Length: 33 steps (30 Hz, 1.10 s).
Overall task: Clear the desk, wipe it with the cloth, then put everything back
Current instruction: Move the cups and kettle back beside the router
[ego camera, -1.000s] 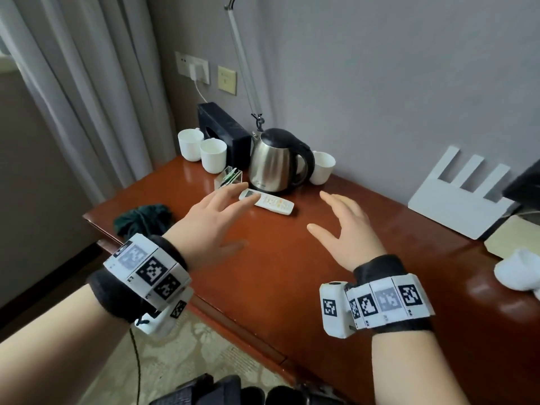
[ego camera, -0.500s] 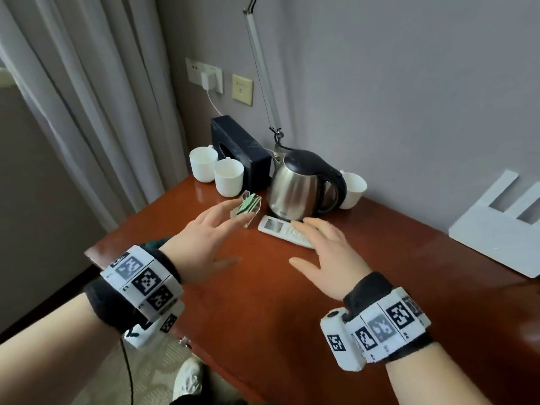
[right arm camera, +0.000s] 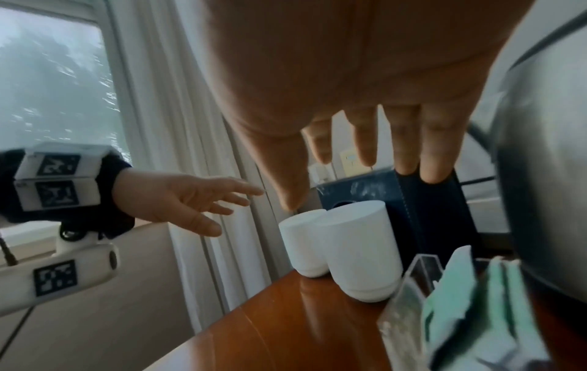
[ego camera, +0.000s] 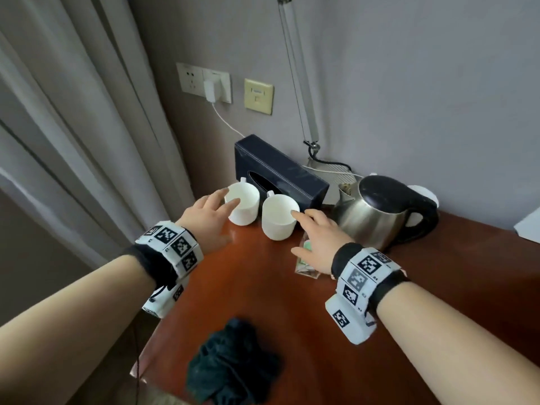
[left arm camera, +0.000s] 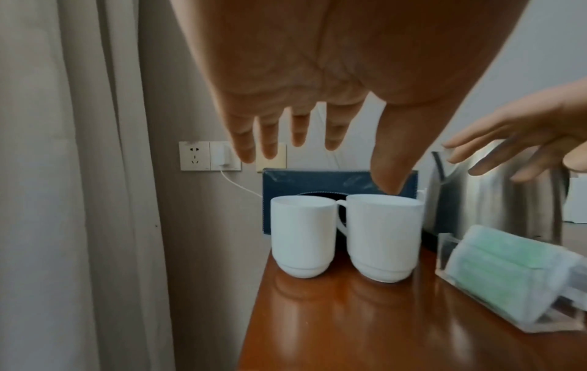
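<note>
Both hands are spread wide and hold nothing. The left hand (ego camera: 206, 216) reaches to the left white cup (ego camera: 243, 206), and the right hand (ego camera: 320, 236) to the right white cup (ego camera: 279, 216), in the middle of the frame. Whether fingers touch the cups is unclear. The dark cloth (ego camera: 233, 365) lies on the brown counter (ego camera: 263, 287), low in the frame. A shiny kettle (ego camera: 380, 214) stands at right.

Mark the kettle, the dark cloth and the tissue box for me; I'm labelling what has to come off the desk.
kettle (ego camera: 377, 220), head view, on its steel body.
dark cloth (ego camera: 233, 366), head view, middle of the crumpled heap.
tissue box (ego camera: 280, 173), head view, on its top face.
</note>
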Tool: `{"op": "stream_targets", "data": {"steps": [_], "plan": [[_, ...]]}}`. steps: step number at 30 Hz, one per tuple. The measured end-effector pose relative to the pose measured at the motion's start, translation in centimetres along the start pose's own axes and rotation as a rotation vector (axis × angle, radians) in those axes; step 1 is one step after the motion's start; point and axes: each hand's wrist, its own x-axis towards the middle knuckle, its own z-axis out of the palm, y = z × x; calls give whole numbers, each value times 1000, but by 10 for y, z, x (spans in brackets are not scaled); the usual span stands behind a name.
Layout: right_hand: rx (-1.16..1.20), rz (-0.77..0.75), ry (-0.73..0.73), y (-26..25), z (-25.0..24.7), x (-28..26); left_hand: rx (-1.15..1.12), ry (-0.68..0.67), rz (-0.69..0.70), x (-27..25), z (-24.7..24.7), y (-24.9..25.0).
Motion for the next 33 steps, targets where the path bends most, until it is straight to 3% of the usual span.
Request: {"op": "stream_targets", "data": {"steps": [6,11,17,33], "plan": [[-86,127,-56,-21,8,62,117,-135,45,68,-6,-4],[-106,174,-67,-32,21,87,60,-177,72,98,-2,-2],[-198,173,36,-37,28,94,37,-231,78,99,-6,-7],[-86,121,0,-41,19,97,53,-219,117,70,-14,-1]]}}
